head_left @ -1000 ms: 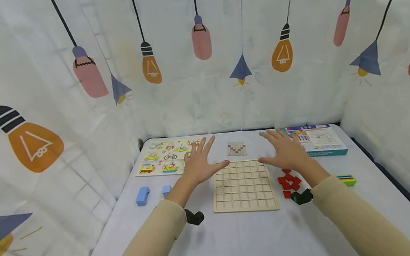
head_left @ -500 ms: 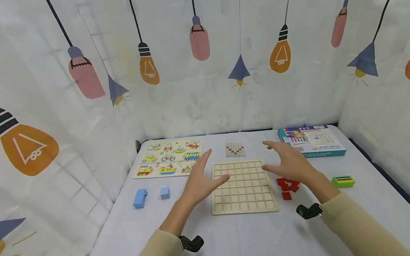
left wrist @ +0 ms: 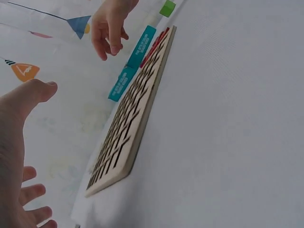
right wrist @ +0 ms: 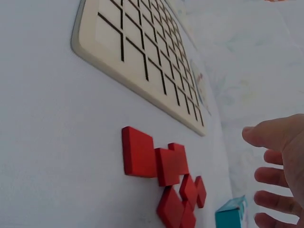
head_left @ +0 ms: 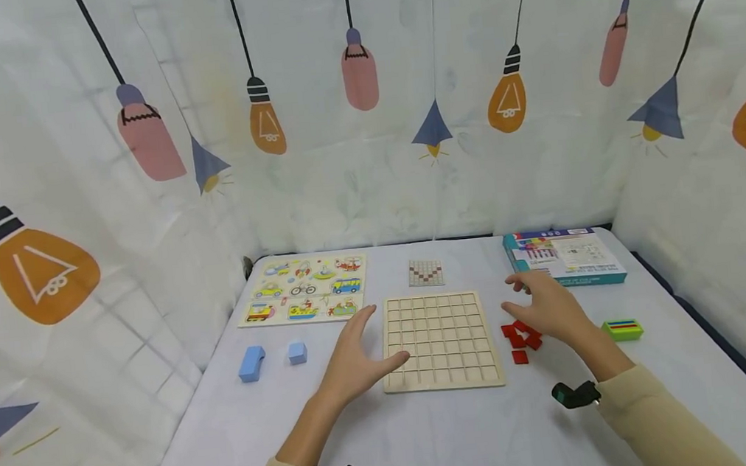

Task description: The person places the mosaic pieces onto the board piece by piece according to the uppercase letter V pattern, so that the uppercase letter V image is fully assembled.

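A wooden grid board [head_left: 441,342] lies flat in the middle of the white table. My left hand [head_left: 352,360] hovers by the board's left edge, thumb spread from relaxed fingers, holding nothing. Above several red square tiles [head_left: 520,357], right of the board, hangs my right hand [head_left: 546,307], its fingers loosely bent and free of anything. The right wrist view shows the red tiles [right wrist: 138,153] beside the board's corner, apart from the right hand [right wrist: 285,166]. Behind the board lies a small patterned card [head_left: 426,273].
A picture puzzle board [head_left: 305,289] lies at the back left, with a blue arch block [head_left: 251,364] and a blue cube [head_left: 298,353] before it. A flat teal-edged box [head_left: 565,258] is at the back right. A green block with coloured stripes [head_left: 623,330] sits at the right.
Both hands have come back towards me and lower, and moved apart. The right hand has shifted right over the red tiles, its fingers bending more. The objects on the table have stayed put.
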`<state>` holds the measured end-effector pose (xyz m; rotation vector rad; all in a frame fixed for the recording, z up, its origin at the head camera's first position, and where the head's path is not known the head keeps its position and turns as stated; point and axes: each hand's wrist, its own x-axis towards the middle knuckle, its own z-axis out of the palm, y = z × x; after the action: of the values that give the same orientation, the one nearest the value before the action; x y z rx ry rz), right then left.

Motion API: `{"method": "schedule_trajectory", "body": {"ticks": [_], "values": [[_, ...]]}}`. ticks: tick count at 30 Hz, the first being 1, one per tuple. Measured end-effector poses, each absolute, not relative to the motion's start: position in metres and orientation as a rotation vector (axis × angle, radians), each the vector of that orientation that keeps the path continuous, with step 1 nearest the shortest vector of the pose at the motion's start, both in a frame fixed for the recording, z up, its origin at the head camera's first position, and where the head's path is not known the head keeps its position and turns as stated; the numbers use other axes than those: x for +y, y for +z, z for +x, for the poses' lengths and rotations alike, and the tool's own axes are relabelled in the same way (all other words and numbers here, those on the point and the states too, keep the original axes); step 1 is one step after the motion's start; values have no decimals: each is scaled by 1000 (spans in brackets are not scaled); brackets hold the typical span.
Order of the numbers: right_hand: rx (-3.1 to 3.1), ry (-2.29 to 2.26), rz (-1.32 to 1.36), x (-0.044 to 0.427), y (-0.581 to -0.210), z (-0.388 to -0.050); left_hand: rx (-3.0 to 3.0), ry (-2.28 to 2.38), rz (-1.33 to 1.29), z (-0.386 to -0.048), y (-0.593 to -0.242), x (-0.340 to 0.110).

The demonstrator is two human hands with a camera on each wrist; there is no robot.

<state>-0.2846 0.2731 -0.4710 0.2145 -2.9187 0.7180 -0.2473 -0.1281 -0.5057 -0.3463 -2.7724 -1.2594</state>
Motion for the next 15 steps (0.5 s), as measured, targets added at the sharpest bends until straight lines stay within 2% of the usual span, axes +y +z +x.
{"method": "schedule_trajectory", "body": {"ticks": [8,15], "values": [[-2979,740,27,286,-498,-293,-2802,-1233,-313,-238,-535,-144],[-2967,744,-64,289,-513,-291,-2843,-1189,-346,-235,-542,-148]]}}
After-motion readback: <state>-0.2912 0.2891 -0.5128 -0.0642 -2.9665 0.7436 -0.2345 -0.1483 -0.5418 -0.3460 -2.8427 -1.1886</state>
